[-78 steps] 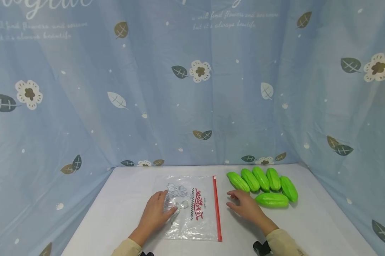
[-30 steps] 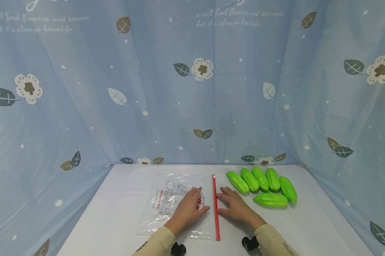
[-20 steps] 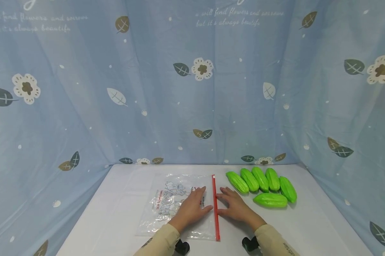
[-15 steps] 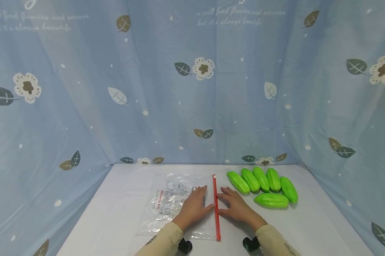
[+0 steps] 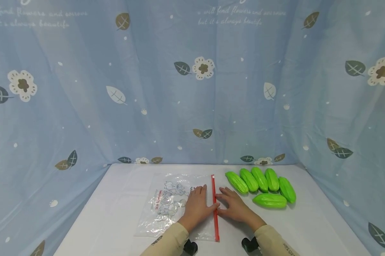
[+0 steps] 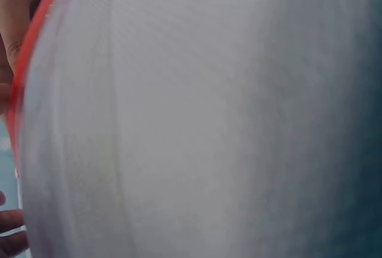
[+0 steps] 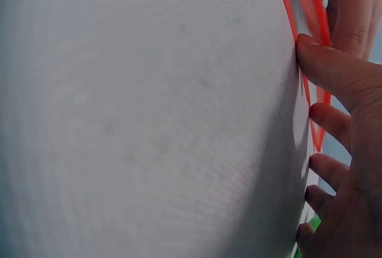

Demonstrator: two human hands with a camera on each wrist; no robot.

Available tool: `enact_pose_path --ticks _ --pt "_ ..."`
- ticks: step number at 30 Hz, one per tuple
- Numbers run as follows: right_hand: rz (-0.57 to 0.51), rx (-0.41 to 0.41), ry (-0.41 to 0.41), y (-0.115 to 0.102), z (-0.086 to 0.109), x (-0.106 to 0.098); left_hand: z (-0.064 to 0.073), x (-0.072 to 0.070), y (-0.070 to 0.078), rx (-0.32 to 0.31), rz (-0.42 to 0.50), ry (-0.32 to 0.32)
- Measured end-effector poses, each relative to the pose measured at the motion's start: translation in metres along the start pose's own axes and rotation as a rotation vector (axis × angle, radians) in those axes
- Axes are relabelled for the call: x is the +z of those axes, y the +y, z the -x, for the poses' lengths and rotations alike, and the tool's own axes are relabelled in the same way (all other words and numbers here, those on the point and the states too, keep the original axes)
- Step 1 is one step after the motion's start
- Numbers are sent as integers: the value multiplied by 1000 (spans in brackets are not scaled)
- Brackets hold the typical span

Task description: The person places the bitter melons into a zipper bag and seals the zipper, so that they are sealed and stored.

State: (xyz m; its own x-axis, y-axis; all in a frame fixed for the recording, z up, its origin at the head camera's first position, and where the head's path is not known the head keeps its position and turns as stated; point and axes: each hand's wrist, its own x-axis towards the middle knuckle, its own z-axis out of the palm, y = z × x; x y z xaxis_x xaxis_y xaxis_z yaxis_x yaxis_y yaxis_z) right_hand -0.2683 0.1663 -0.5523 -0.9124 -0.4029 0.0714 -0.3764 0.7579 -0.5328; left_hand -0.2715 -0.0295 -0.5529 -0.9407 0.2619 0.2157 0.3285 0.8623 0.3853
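Six cucumbers [image 5: 270, 201] lie beyond your right hand [image 5: 235, 207]; the bag [image 5: 160, 217] lies on the surface [image 5: 122, 192] to their left, its strip [image 5: 216, 229] towards them. Your left hand [image 5: 197, 205] rests on the bag with fingers extended, thumb at the strip. Your right hand is spread, thumb and fingertips at the strip. Step in hand, as judged: parting the strip. To proceed, pinch one edge in each hand and lift
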Motion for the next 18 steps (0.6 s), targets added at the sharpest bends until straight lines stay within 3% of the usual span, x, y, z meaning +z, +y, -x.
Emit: enact_pose_path --ticks 5,18 --pt "-4 -10 -10 3 -1 1 1 -1 -1 3 16 1" --pt "-2 -15 -13 2 -2 -1 1 -7 -7 151 -8 -48"
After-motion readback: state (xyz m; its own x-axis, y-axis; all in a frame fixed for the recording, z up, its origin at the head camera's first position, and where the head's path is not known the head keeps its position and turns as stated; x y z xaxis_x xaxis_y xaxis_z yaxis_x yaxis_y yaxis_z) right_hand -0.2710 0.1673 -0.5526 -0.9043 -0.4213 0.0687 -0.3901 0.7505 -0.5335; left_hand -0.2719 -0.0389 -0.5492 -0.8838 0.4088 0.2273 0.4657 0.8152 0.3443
